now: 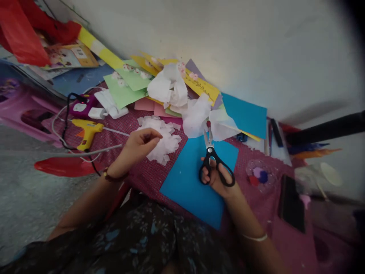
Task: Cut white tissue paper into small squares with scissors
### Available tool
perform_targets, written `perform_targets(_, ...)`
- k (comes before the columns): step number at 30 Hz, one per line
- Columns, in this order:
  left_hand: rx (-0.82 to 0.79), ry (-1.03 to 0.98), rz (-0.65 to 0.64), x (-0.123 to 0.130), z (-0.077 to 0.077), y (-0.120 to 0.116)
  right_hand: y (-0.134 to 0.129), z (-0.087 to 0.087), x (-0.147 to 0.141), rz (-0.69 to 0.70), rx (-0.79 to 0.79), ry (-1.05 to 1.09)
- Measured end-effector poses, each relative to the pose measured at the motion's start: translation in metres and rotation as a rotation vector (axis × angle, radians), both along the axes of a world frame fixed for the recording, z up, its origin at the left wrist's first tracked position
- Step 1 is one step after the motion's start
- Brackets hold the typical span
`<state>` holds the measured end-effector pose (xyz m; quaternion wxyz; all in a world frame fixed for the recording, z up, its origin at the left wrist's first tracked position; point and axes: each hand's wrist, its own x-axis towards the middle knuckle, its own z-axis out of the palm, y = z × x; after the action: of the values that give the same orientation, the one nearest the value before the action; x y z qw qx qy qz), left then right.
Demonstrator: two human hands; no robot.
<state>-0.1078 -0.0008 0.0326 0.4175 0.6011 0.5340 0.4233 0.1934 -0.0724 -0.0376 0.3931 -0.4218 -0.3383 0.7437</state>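
My right hand [218,180] has its fingers through the handles of black-handled scissors [210,150]. The blades point away from me and are slightly parted, and a small dark red thing [208,124] shows near their tips. Beneath lies a blue sheet of paper [185,179]. My left hand [142,144] is in a pinch, thumb close to forefinger, above a heap of white paper pieces [164,146]. Whatever may be between those fingertips is too small to make out. Crumpled white tissue paper [196,116] sits just beyond the blades.
To the left are a yellow glue gun [89,133], a purple power strip [82,106] and loose cables. Green cards [122,89] and yellow cards with blossoms lie by the wall. A clear dish [261,175] with coloured pieces and a black phone [292,203] lie right.
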Motion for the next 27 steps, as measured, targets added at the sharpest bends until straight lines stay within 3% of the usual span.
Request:
perform_targets(7, -0.027, 0.267, -0.333, 0.016, -0.024, -0.054, -0.002, 0.005, -0.006, -0.009, 0.012, 0.149)
perform_targets(10, 0.012, 0.346, -0.415, 0.023, -0.033, -0.081, -0.001, 0.003, -0.008, -0.022, 0.016, 0.191)
perform_targets(18, 0.123, 0.589, -0.251, 0.051, -0.051, -0.106, -0.002, -0.003, -0.014, -0.058, 0.045, 0.231)
perform_targets(27, 0.246, 0.741, -0.244, 0.059, -0.076, -0.082, -0.010, -0.005, -0.010, -0.027, 0.078, 0.215)
